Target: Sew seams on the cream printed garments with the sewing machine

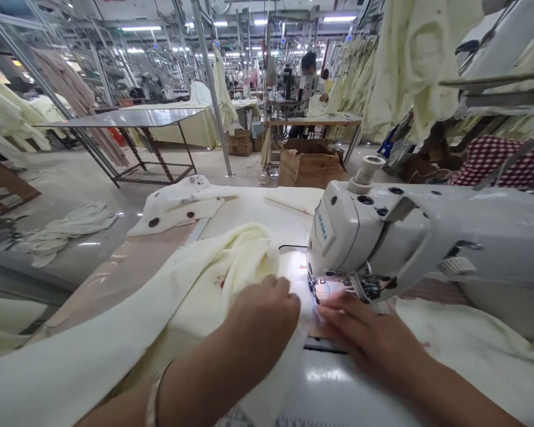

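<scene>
A sewing machine stands at the right, its lamp lighting the needle area. Cream fabric spreads across the left of the table, bunched in a fold near the middle and reaching the needle plate. My left hand is closed on this fabric, just left of the needle; a bangle circles the wrist. My right hand lies by the presser foot with its fingers stretched toward it. Whether those fingertips touch the fabric edge is hard to make out.
Spotted cream pieces lie at the table's far left corner. More cream cloth rests right of my right arm. Beyond are a cardboard box, a metal-topped table, hanging garments and a seated person.
</scene>
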Tool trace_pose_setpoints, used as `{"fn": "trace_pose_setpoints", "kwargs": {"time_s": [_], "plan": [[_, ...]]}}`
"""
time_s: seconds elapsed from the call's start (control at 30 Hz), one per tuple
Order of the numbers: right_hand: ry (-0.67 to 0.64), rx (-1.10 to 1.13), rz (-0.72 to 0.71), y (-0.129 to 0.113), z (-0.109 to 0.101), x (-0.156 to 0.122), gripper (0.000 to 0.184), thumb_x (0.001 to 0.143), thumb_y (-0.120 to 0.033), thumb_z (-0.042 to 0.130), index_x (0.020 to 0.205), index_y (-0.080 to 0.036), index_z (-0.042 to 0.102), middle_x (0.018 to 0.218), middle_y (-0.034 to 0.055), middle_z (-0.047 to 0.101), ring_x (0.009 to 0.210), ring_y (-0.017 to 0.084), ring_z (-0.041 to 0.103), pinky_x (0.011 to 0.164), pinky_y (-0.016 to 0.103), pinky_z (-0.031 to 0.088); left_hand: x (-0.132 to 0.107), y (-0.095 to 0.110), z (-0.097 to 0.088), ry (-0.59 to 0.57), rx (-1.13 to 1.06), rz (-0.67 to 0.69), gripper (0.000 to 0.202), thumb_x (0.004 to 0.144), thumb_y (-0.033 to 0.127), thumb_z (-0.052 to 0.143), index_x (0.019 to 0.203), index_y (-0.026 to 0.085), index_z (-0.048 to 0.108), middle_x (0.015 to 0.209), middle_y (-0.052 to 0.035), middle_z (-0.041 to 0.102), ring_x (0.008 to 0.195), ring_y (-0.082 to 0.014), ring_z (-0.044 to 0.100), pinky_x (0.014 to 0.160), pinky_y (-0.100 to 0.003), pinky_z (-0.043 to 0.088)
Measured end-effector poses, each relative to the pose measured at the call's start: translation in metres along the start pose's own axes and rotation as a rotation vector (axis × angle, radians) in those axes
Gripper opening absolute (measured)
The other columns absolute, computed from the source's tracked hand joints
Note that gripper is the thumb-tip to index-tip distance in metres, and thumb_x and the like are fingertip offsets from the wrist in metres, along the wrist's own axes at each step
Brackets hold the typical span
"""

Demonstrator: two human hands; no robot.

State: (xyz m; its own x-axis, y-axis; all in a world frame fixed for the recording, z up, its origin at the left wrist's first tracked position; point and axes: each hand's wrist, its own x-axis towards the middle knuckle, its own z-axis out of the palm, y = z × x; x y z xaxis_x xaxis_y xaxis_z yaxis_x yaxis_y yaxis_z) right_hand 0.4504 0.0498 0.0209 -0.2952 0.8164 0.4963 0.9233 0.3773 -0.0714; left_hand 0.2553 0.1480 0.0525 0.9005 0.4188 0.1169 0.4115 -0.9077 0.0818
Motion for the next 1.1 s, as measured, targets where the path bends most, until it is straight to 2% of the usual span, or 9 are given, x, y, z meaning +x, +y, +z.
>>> {"fn": "trace_pose_setpoints", "kwargs": {"time_s": [0.1, 0.17, 0.3, 0.47, 0.67, 0.8, 1.0, 1.1], "plan": [[-0.083, 0.154, -0.157, -0.024, 0.001, 0.006, 0.023, 0.089, -0.025, 0.048, 0.109, -0.018, 0.058, 0.102, 0.006, 0.066, 0.098, 0.02, 0.058, 0.081, 0.033, 0.047, 0.015, -0.007, 0.008, 0.038, -0.025, 0.232, 0.011, 0.083, 0.012, 0.051, 0.085, 0.016, 0.061, 0.087, -0.0047, 0.059, 0.08, -0.0188, 0.052, 0.079, -0.035, 0.042], [-0.133, 0.208, -0.159, -0.032, 0.005, 0.006, 0.023, 0.089, -0.027, 0.05, 0.107, -0.015, 0.058, 0.099, 0.0078, 0.066, 0.096, 0.021, 0.057, 0.082, 0.036, 0.046, 0.023, -0.015, 0.019, 0.059, -0.06, 0.292, 0.012, 0.088, 0.018, 0.049, 0.093, 0.018, 0.06, 0.093, -0.0032, 0.058, 0.085, -0.0177, 0.05, 0.085, -0.034, 0.039], [-0.092, 0.179, -0.139, -0.033, 0.011, -0.002, 0.014, 0.089, -0.02, 0.049, 0.095, -0.015, 0.061, 0.087, 0.0059, 0.065, 0.085, 0.018, 0.058, 0.074, 0.034, 0.046, 0.022, -0.021, 0.035, 0.11, -0.081, 0.274, 0.016, 0.091, 0.025, 0.047, 0.1, 0.018, 0.059, 0.099, -0.0025, 0.059, 0.09, -0.0176, 0.049, 0.089, -0.035, 0.035], [-0.042, 0.195, -0.164, -0.033, 0.007, -0.004, 0.018, 0.085, -0.007, 0.046, 0.088, -0.014, 0.062, 0.083, 0.0061, 0.065, 0.078, 0.016, 0.056, 0.069, 0.032, 0.044, 0.016, -0.014, 0.036, 0.123, -0.141, 0.249, 0.012, 0.09, 0.024, 0.051, 0.098, 0.019, 0.059, 0.102, -0.0006, 0.059, 0.092, -0.0168, 0.05, 0.095, -0.035, 0.032], [-0.023, 0.214, -0.142, -0.033, 0.001, -0.006, 0.017, 0.085, -0.009, 0.048, 0.092, -0.016, 0.061, 0.085, 0.006, 0.065, 0.079, 0.017, 0.055, 0.07, 0.032, 0.043, 0.016, -0.008, 0.038, 0.158, -0.174, 0.204, 0.012, 0.089, 0.025, 0.052, 0.098, 0.02, 0.058, 0.102, -0.0004, 0.06, 0.093, -0.0169, 0.052, 0.099, -0.038, 0.029], [-0.044, 0.204, -0.102, -0.03, 0.002, -0.009, 0.016, 0.085, -0.01, 0.048, 0.092, -0.017, 0.061, 0.084, 0.0036, 0.066, 0.081, 0.017, 0.055, 0.076, 0.034, 0.041, 0.018, -0.005, 0.043, 0.16, -0.182, 0.148, 0.008, 0.09, 0.024, 0.051, 0.091, 0.018, 0.056, 0.098, -0.0014, 0.06, 0.093, -0.0173, 0.052, 0.098, -0.039, 0.03], [-0.03, 0.095, -0.022, -0.019, 0.007, -0.005, 0.015, 0.085, -0.014, 0.048, 0.092, -0.019, 0.061, 0.092, 0.0036, 0.067, 0.088, 0.02, 0.055, 0.078, 0.036, 0.039, 0.038, -0.016, 0.036, 0.171, -0.203, 0.08, 0.012, 0.087, 0.026, 0.054, 0.079, 0.016, 0.056, 0.087, -0.0034, 0.058, 0.089, -0.0184, 0.053, 0.089, -0.034, 0.039], [-0.04, 0.094, -0.008, -0.015, 0.008, -0.004, 0.018, 0.084, -0.012, 0.049, 0.097, -0.019, 0.06, 0.102, 0.0054, 0.066, 0.088, 0.019, 0.056, 0.077, 0.036, 0.041, 0.046, -0.021, 0.025, 0.074, -0.178, 0.103, 0.015, 0.084, 0.025, 0.057, 0.072, 0.016, 0.058, 0.082, -0.0039, 0.057, 0.084, -0.0183, 0.055, 0.08, -0.031, 0.042]]}}
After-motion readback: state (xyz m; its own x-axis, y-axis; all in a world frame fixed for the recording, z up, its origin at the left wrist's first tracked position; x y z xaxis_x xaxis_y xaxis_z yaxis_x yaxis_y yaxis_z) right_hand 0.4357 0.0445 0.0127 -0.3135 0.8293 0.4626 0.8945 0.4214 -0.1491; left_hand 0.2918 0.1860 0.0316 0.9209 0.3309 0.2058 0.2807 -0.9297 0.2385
